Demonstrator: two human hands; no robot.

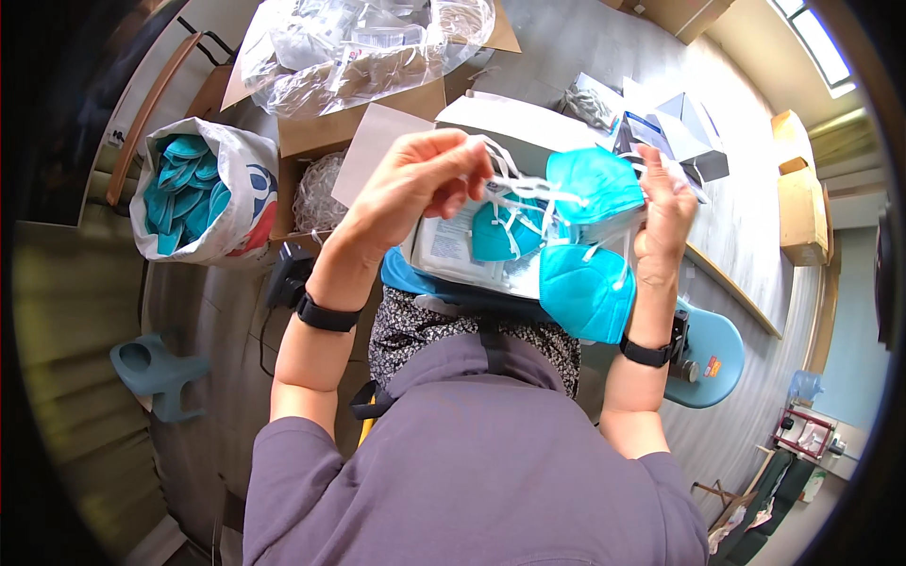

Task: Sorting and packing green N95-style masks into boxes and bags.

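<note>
In front of me my left hand [425, 174] is closed, pinching white elastic straps [505, 162] between thumb and fingers. The straps run across to turquoise cup-shaped face masks. My right hand [663, 212] is closed at the right edge of these masks. An upper face mask [595, 184] and a lower face mask [587, 294] hang beside its fingers. Another turquoise mask [500, 231], with straps over it, sits behind them at the white carton [528, 127]. White printed packets [445, 247] lie in that carton, partly hidden by the masks and my arm.
A white bag [247, 179] full of turquoise masks stands at the left. Beyond it is a cardboard box [415, 102] lined with clear plastic. Grey and white boxes [694, 132] stand at the far right. A blue stool [713, 354] is near my right forearm.
</note>
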